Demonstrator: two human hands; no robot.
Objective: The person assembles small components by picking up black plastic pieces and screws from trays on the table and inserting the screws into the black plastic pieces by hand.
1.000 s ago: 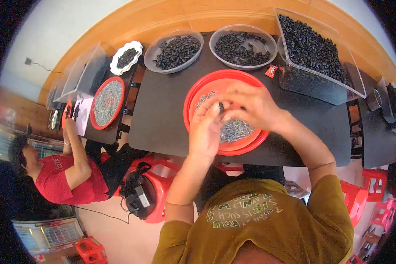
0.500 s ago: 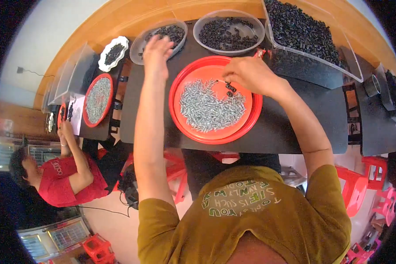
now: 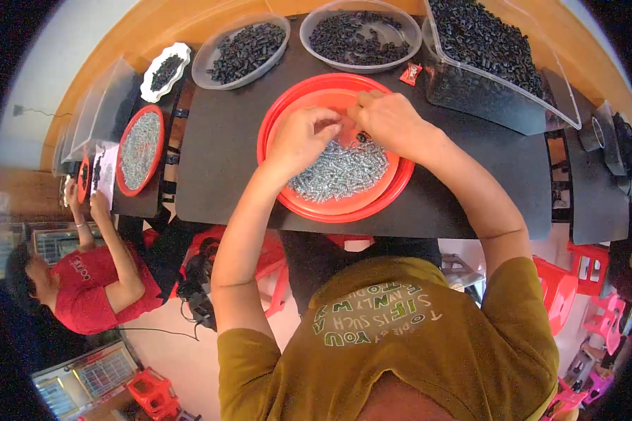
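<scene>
Head view: my left grip (image 3: 305, 137) is half curled over the plate, the thumb and forefinger bent toward each other with a small gap showing; I can't tell whether anything is pinched at the tips. My right grip (image 3: 393, 123) is close by, its back turned up and its fingers folded inward, so their tips are mostly hidden, and I can't tell how far it is closed or what it has hold of. The two are near each other.

Just under the edge of my right grip are a few black pieces (image 3: 362, 137), at the top of a heap of small silvery metal pieces (image 3: 340, 175). The heap lies on a round orange-red plate (image 3: 312, 203), which sits inside a wider red tray (image 3: 263, 137) on the dark counter (image 3: 218, 168).

Beyond the tray stand a left clear bowl (image 3: 201, 74) and a right clear bowl (image 3: 354, 68), both holding more black pieces. A small red packet (image 3: 410, 74) lies between the right bowl and a big clear bin (image 3: 534, 116) loaded with black pieces.

Off to my left, a co-worker in a red shirt (image 3: 102, 288) sits at another counter, near a second red tray (image 3: 160, 137) of silvery pieces and a white wavy-edged dish (image 3: 182, 53).
</scene>
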